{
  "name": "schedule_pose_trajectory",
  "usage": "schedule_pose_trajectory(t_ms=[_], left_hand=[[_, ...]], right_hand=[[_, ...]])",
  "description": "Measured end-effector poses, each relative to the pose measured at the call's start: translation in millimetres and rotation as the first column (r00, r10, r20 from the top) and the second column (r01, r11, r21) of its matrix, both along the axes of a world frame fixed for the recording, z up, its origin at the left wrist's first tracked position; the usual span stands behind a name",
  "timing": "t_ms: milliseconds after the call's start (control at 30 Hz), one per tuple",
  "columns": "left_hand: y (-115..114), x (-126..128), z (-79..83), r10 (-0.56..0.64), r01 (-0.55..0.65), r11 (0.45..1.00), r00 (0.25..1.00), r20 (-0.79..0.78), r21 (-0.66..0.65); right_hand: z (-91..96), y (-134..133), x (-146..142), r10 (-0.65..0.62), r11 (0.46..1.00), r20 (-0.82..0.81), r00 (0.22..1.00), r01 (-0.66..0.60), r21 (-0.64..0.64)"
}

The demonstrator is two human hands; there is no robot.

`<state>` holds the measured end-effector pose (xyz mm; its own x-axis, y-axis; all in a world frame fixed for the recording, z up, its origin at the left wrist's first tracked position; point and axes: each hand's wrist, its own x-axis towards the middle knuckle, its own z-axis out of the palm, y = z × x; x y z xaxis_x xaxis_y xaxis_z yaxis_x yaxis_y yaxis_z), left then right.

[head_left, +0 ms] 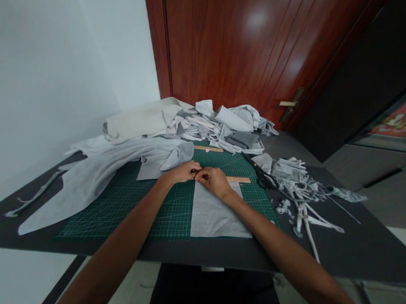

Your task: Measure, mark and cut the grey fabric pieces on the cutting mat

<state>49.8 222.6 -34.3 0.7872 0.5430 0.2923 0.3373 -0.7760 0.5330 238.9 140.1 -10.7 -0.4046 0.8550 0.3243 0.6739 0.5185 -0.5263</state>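
Observation:
A flat piece of grey cloth (216, 216) lies on a green cutting mat (168, 216). A wooden ruler (238, 179) rests across its far edge, running partly behind my right hand (213, 178). That hand is closed in a pinch at the cloth's far left corner. My left hand (185, 171) meets it there, fingers curled and closed, thumb side toward the right fingertips. Whatever lies between the fingertips is too small and hidden to name. Beyond the hands, a second wooden ruler (214, 149) lies on the mat with a small pink round thing (207, 150) on it.
Draped grey cloth (99, 167) covers the table's left side. A cream folded cloth (139, 121) and heaped grey scraps (242, 119) stand at the back. Black-handled scissors (265, 180) lie right of the mat, beside a pile of cloth strips (296, 179). A brown door (225, 48) rises behind.

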Motion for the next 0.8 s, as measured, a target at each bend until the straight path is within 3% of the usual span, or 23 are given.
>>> schedule_pose_trajectory(t_ms=[500,800], left_hand=[[0,-6,3.9,-0.068,0.069,0.997,0.997,0.030,-0.025],[-1,-5,7.9,-0.088,0.088,0.996,0.996,0.012,-0.003]], right_hand=[[17.6,-10,-9,-0.107,0.994,0.173,0.979,0.111,-0.014],[24.1,-14,2,-0.116,0.992,0.225,0.967,0.125,-0.022]])
